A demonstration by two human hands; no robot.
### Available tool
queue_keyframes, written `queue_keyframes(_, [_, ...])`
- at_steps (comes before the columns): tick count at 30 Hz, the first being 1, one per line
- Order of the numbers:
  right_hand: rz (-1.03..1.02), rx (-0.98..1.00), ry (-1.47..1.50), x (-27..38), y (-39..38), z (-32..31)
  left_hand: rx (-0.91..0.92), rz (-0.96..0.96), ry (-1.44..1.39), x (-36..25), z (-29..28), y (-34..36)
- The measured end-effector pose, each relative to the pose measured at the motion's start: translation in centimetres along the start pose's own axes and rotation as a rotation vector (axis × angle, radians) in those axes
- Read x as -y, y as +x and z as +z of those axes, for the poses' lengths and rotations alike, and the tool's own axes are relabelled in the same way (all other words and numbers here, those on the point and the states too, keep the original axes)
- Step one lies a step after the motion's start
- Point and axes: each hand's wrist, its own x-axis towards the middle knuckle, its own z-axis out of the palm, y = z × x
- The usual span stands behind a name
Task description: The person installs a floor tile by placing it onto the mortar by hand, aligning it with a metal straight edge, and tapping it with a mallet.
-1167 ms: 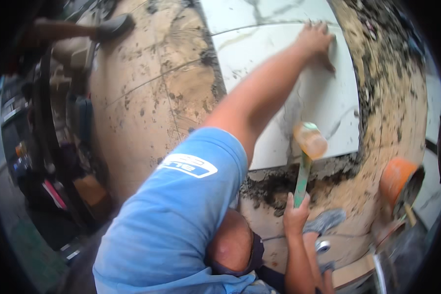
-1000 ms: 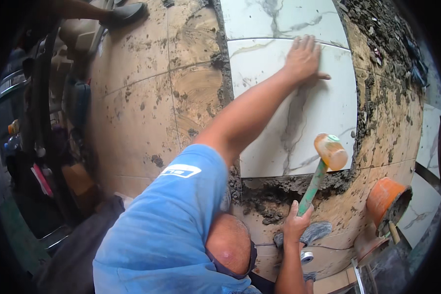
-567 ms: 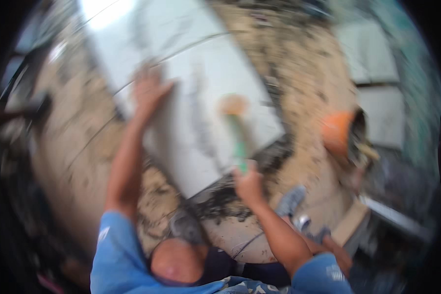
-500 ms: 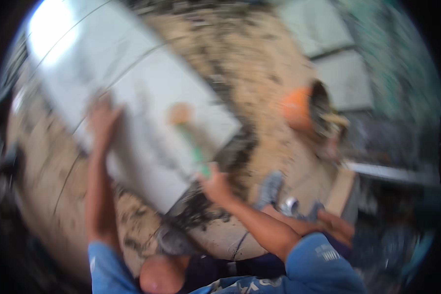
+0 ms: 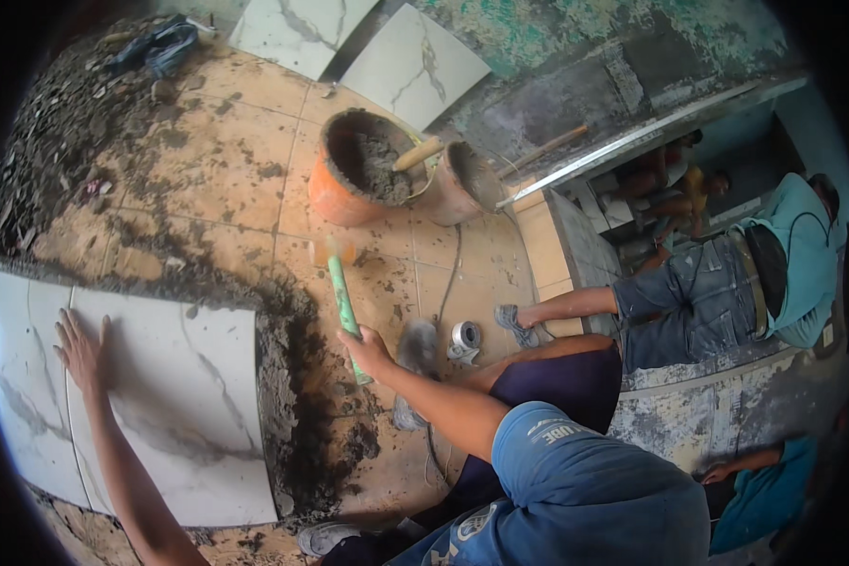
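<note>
My left hand (image 5: 85, 357) rests flat with its fingers spread on a white, grey-veined tile (image 5: 174, 415), close to its joint with a neighbouring tile (image 5: 19, 377). Dark wet mortar (image 5: 292, 377) shows along the tile's far and right edges. In my right hand (image 5: 370, 351) is the green handle of a mallet (image 5: 341, 292). Its pale orange head is up and to the right of the tile, over the older tan floor. The head looks slightly blurred and apart from the tile.
An orange bucket of mortar (image 5: 344, 193) with a wooden-handled tool (image 5: 417, 154) stands ahead, beside a second bucket (image 5: 467, 179). Loose tiles (image 5: 415, 66) lean by the wall. A tape roll (image 5: 464, 338) lies near my foot. A person in teal (image 5: 792, 255) stands at right; rubble (image 5: 57, 141) lies far left.
My view has swung to the right, bringing the buckets and other people into sight. The mallet has moved from over the tile to beside it. My left hand is still on the tile.
</note>
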Motion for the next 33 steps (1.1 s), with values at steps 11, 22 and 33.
queue_keyframes(11, [0.364,0.498,-0.928,20.3,13.9,-29.3,0.194,-0.133,-0.01,0.7,2.8,3.0])
queue_keyframes(22, [-0.176,-1.394,-0.256,16.8,27.8,-72.4,0.323,-0.079,0.263,-2.9,-6.1,-2.1])
queue_keyframes(33, [-0.392,-0.79,0.313,22.1,44.2,-80.2,0.121,0.439,-0.251,-24.4,-4.8,5.6])
